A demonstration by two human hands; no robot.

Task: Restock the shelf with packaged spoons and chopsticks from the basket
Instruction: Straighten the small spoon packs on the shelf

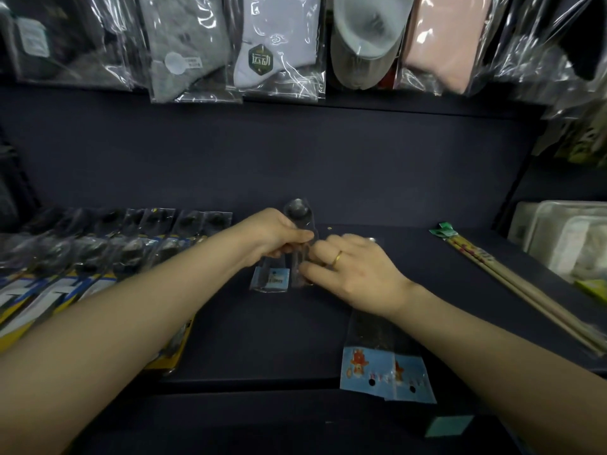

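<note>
Placement looks like the step in hand: a packaged spoon (297,231) is being set down on the dark shelf (410,257), just right of the row of packaged spoons (131,238) that fills the shelf toward nine o'clock. To do it well, I judge the pack should be lowered flat, its bowl end pointing to twelve o'clock like its neighbours, its long edge drawn parallel to the last pack in the row and close beside it, with the clear wrap smoothed so nothing curls up.

Fingers of the left hand (276,234) are closed around the spoon pack near its middle, the bowl showing above the knuckles at twelve o'clock and the labelled foot (271,279) of the pack reaching out toward six o'clock. The right hand (351,267), wearing a ring, has its fingers bent against the pack's right edge at three o'clock; whether they pinch the wrap or only steady it, I cannot tell.

A blue-carded pack (384,366) lies partly under the right wrist toward five o'clock, and packaged chopsticks (512,280) lie well apart at three o'clock. The basket is not in sight.
</note>
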